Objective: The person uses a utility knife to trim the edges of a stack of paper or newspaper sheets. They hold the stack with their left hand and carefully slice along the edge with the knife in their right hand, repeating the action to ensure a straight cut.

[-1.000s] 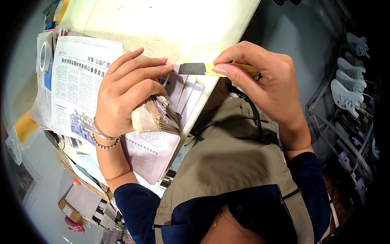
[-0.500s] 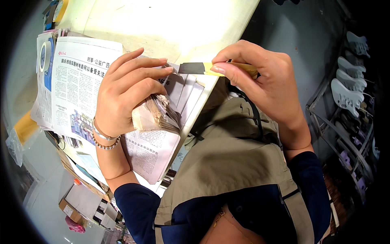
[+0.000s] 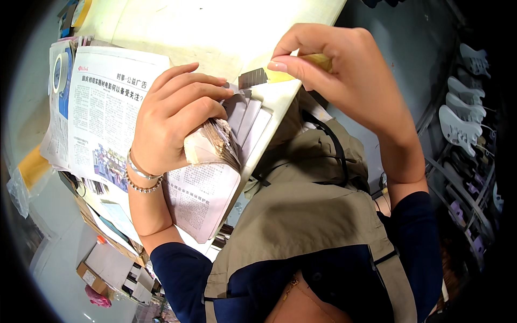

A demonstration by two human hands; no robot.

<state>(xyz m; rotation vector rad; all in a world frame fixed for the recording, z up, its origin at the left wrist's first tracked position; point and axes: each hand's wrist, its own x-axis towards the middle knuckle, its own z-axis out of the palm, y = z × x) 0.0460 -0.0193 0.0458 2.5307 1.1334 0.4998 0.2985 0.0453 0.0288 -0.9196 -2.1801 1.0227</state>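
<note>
My right hand (image 3: pixel 344 70) grips a yellow utility knife (image 3: pixel 280 74) between thumb and fingers, above the table's right edge. Its dark, segmented blade is extended and points left, toward my left fingertips. My left hand (image 3: pixel 167 116) is closed over a thick fold of newspaper (image 3: pixel 212 142), with the fingers lying across its top. The layered, ragged paper edges show below those fingers. The blade tip is close to the paper by my left fingertips; I cannot tell whether they touch. Under the fold lies a flat newspaper sheet (image 3: pixel 199 202).
A spread newspaper (image 3: pixel 102 107) lies left of my left hand, with a roll of tape (image 3: pixel 60 72) beside it. The pale table (image 3: pixel 215 32) reaches away from me. White guitar-shaped bodies (image 3: pixel 458 129) hang on a metal rack at the right. Boxes (image 3: pixel 116 264) stand low at the left.
My right hand has risen and moved slightly away with the knife, and its blade is now tilted. My left hand and the folded newspaper have shifted slightly right.
</note>
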